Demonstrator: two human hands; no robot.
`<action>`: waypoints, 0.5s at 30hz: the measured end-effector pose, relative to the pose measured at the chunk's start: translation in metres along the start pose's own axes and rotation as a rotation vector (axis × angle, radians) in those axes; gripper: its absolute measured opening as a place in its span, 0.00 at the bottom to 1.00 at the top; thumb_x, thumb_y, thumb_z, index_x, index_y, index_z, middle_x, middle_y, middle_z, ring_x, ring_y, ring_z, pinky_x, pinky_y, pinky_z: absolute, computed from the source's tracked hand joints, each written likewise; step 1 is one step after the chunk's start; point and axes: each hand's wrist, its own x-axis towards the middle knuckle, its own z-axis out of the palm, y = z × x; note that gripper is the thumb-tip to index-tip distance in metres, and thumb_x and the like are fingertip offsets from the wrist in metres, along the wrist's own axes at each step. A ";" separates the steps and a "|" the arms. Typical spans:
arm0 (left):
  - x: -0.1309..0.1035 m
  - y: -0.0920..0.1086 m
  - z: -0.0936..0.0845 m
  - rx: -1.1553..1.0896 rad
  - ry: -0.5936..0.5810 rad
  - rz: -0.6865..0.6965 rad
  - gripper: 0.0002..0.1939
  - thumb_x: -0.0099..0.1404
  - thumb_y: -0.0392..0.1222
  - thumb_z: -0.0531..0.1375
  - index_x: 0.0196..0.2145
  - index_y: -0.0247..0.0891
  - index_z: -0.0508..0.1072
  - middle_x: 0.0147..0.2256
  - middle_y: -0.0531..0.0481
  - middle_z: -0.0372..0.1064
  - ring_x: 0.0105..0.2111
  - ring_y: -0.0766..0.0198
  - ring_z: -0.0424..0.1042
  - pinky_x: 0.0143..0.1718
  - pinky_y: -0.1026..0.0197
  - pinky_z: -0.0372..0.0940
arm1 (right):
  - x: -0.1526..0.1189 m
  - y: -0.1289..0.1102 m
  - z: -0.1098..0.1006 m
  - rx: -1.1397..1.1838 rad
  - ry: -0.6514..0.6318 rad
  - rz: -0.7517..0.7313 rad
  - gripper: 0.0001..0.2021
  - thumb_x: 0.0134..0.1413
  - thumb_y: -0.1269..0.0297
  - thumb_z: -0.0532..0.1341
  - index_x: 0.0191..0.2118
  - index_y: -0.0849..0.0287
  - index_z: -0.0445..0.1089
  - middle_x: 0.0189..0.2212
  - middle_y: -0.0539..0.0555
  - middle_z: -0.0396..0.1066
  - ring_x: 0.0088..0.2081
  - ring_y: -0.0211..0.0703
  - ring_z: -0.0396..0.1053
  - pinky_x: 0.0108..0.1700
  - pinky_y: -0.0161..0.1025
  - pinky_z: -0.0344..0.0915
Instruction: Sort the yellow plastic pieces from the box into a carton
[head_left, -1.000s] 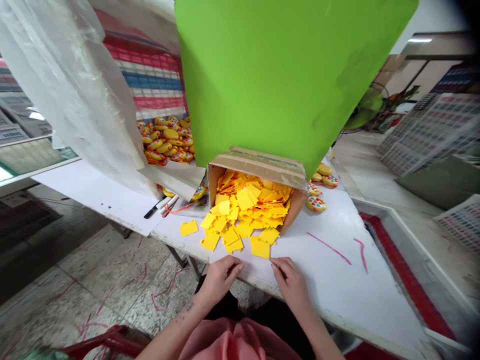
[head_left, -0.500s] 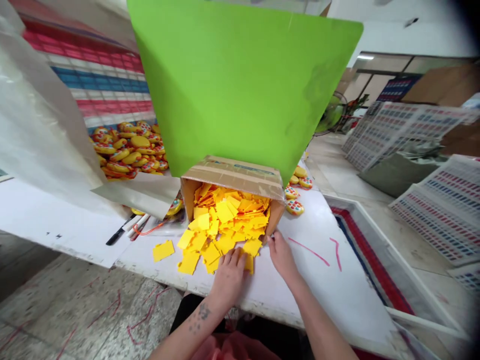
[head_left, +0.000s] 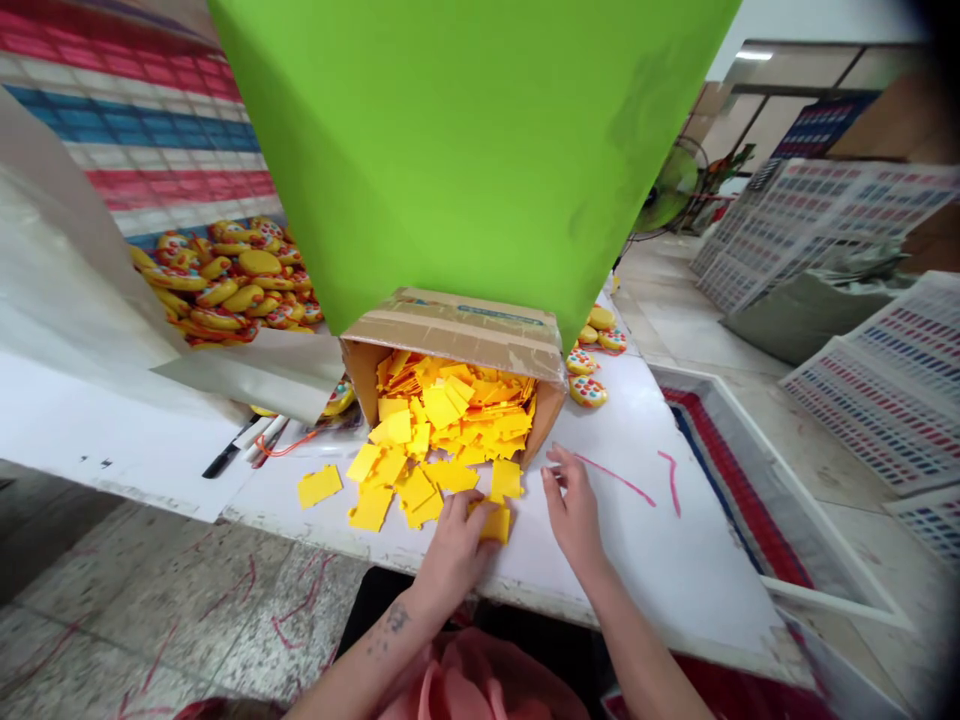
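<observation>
A cardboard box [head_left: 457, 325] lies on its side on the white table, its open face toward me. Yellow flat pieces [head_left: 450, 400] fill it and spill out onto the table. My left hand [head_left: 456, 535] is at the near edge of the spill, its fingers closed on a yellow piece [head_left: 496, 524]. To the right of the box's corner, my right hand [head_left: 571, 505] is raised slightly with its fingers apart and nothing in them.
Behind the box stands a large green board [head_left: 472, 150]. Yellow round items [head_left: 232, 280] are heaped at the left. Pens [head_left: 244, 438] lie left of the spill. A white-framed crate [head_left: 750, 480] stands beyond the table's right edge.
My right hand has come away from the box's edge and its fingers have parted. My left hand has drawn slightly nearer with the yellow piece. The view has tilted down.
</observation>
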 end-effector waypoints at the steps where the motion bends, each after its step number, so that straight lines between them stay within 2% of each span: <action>1: -0.001 -0.001 0.001 -0.080 0.014 -0.013 0.24 0.56 0.26 0.62 0.50 0.42 0.68 0.50 0.44 0.60 0.51 0.54 0.62 0.55 0.48 0.61 | -0.009 -0.003 -0.003 0.038 -0.023 0.010 0.17 0.64 0.58 0.51 0.55 0.58 0.61 0.48 0.60 0.68 0.43 0.46 0.69 0.45 0.44 0.68; 3: -0.001 -0.001 0.002 -0.232 0.030 -0.060 0.25 0.54 0.23 0.60 0.48 0.42 0.69 0.48 0.45 0.61 0.51 0.56 0.63 0.55 0.51 0.61 | -0.028 -0.008 -0.007 0.113 -0.142 0.013 0.15 0.63 0.59 0.53 0.53 0.56 0.64 0.47 0.58 0.68 0.44 0.45 0.69 0.45 0.42 0.68; 6: 0.000 0.000 0.002 -0.399 0.032 -0.152 0.25 0.53 0.23 0.59 0.47 0.42 0.69 0.45 0.47 0.64 0.49 0.58 0.65 0.53 0.52 0.62 | -0.046 -0.012 -0.008 0.201 -0.293 0.034 0.21 0.61 0.62 0.56 0.59 0.54 0.59 0.52 0.58 0.66 0.48 0.45 0.68 0.46 0.41 0.69; 10: 0.000 0.003 0.004 -0.504 0.051 -0.222 0.25 0.51 0.24 0.60 0.47 0.41 0.70 0.42 0.49 0.67 0.44 0.60 0.68 0.48 0.55 0.64 | -0.053 -0.016 -0.004 0.221 -0.348 0.108 0.31 0.54 0.66 0.61 0.63 0.51 0.55 0.58 0.56 0.61 0.53 0.46 0.65 0.50 0.42 0.68; 13: -0.001 0.005 0.008 -0.582 0.017 -0.247 0.23 0.53 0.27 0.61 0.47 0.39 0.70 0.42 0.48 0.70 0.43 0.60 0.69 0.47 0.57 0.64 | -0.054 -0.017 -0.003 0.258 -0.368 0.168 0.29 0.51 0.67 0.61 0.60 0.52 0.59 0.55 0.55 0.64 0.53 0.46 0.65 0.52 0.43 0.66; 15: 0.001 0.005 0.007 -0.620 -0.043 -0.242 0.19 0.57 0.31 0.61 0.47 0.38 0.70 0.42 0.47 0.72 0.41 0.61 0.71 0.45 0.58 0.66 | -0.052 -0.012 -0.007 0.304 -0.369 0.228 0.25 0.53 0.66 0.60 0.58 0.54 0.62 0.51 0.56 0.68 0.48 0.45 0.69 0.49 0.42 0.68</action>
